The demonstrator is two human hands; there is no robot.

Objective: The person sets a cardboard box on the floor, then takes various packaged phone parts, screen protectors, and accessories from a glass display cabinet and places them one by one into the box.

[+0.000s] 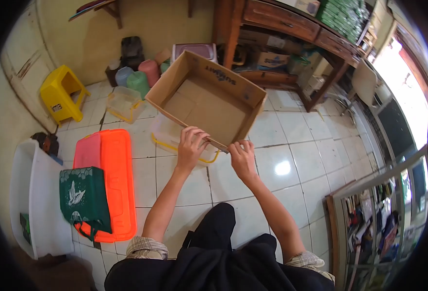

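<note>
An open, bare-bottomed cardboard box (209, 106) marked "SUMMIT" is held out in front of me, tilted so its inside faces me. My left hand (192, 140) grips the middle of its near edge with fingers curled over the rim. Farther along the same edge, my right hand (241, 153) pinches the box near its right corner. Partly hidden under the box, a clear plastic container (168, 136) with a yellow rim rests on the tiled floor.
Left on the floor are an orange lid (119, 179), a green bag (84, 199), a white bin (22, 194) and a yellow stool (61, 94). Another clear container (125, 103) sits near coloured jars (137, 83). A wooden desk (282, 19) stands behind; a glass cabinet (383, 218) is right.
</note>
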